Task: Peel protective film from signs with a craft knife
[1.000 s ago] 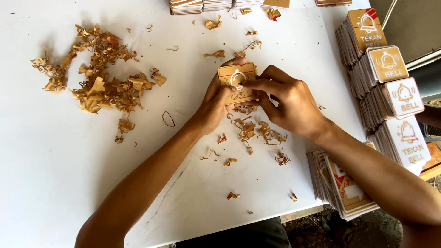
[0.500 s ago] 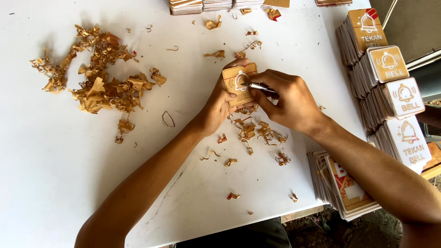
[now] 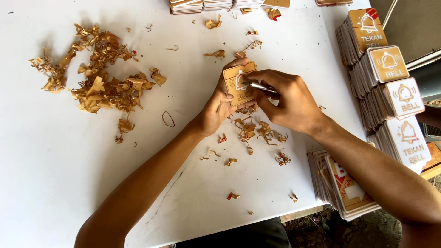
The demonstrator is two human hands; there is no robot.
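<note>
plaque [image 3: 237, 87] upright in L hand [image 3: 216, 110] | R hand [image 3: 289, 103] tool [image 3: 261, 86] tip points left

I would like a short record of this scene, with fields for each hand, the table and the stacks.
left hand: left hand holds a small square brown plaque with a white bell symbol
right hand: right hand presses a thin metal tool on the plaque
table: white table, pile of brown peeled scraps at left
stacks: leaning rows of similar plaques at right
</note>
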